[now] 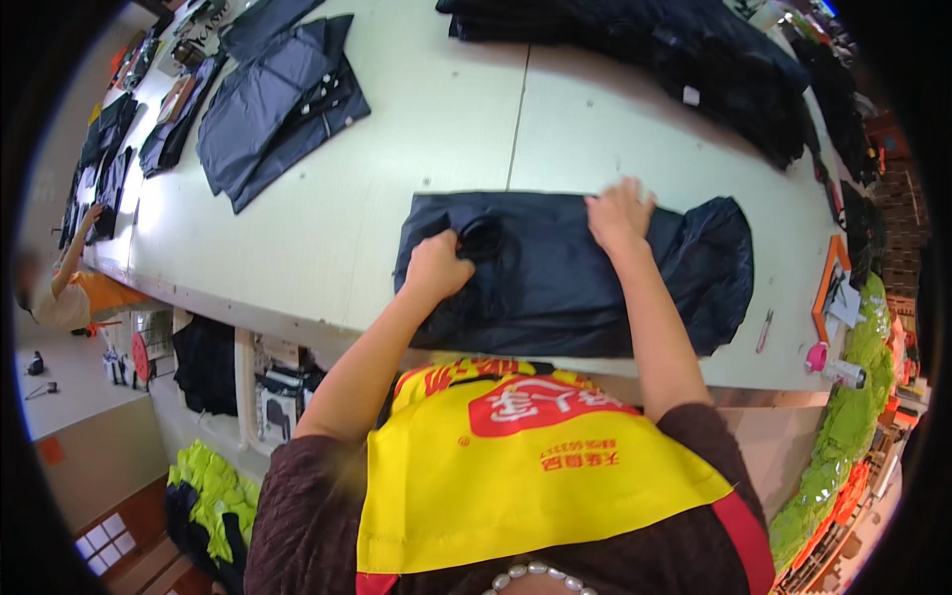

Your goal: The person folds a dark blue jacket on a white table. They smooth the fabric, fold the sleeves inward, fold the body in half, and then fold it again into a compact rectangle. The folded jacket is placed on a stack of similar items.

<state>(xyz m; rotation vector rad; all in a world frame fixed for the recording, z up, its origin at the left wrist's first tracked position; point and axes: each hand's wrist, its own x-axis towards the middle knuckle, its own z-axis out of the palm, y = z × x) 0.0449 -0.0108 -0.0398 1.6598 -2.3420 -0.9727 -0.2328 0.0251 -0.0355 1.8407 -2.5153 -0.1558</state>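
A dark navy garment [565,288] of thin, slightly shiny cloth lies folded into a long shape on the white table, along its near edge. My left hand [439,266] is closed on a bunched part of it near its left end. Just right of those fingers is a dark, looped gather [482,238] of the cloth or a band. My right hand [623,213] lies over the garment's far edge, fingers apart and somewhat blurred. At the right end the cloth is puffed and wrinkled. What kind of garment it is, I cannot tell.
Dark folded garments [273,109] lie at the far left, and a long dark pile [635,50] at the back. On the right are a small pen-like tool [765,330], an orange frame [829,288] and yellow-green garments [843,426]. Another person [64,297] works at the far left.
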